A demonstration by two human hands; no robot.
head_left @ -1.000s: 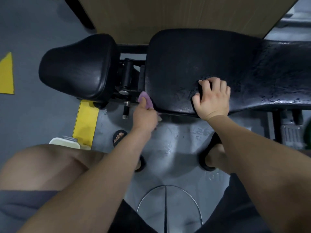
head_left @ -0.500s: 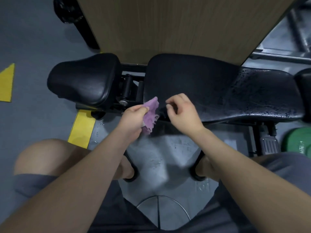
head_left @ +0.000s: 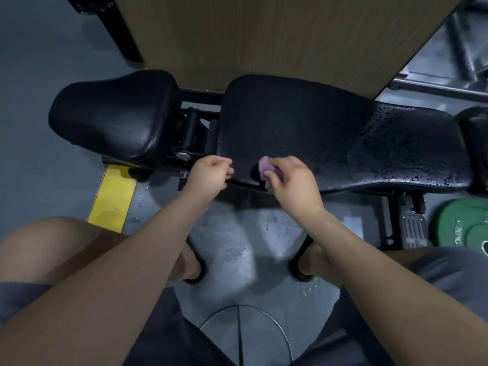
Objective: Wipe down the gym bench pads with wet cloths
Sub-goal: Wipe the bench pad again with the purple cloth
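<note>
A black gym bench lies across the view, with a small seat pad point(head_left: 111, 120) on the left and a long back pad point(head_left: 330, 136) on the right. Water beads cover the long pad's right half. My right hand point(head_left: 293, 183) grips a small purple cloth point(head_left: 265, 167) at the long pad's near edge. My left hand point(head_left: 211, 175) hovers just left of it, by the gap between the pads, fingers curled with nothing in them.
A wooden panel point(head_left: 264, 35) stands behind the bench. A green weight plate point(head_left: 464, 225) lies on the floor at right, yellow floor markings point(head_left: 113, 199) at left. My feet in sandals stand on the wet grey floor below the bench. A metal ring point(head_left: 245, 336) sits near my legs.
The purple cloth passed from my left hand to my right hand. My right hand left the pad's surface and came to the near edge; my left hand closed with nothing in it.
</note>
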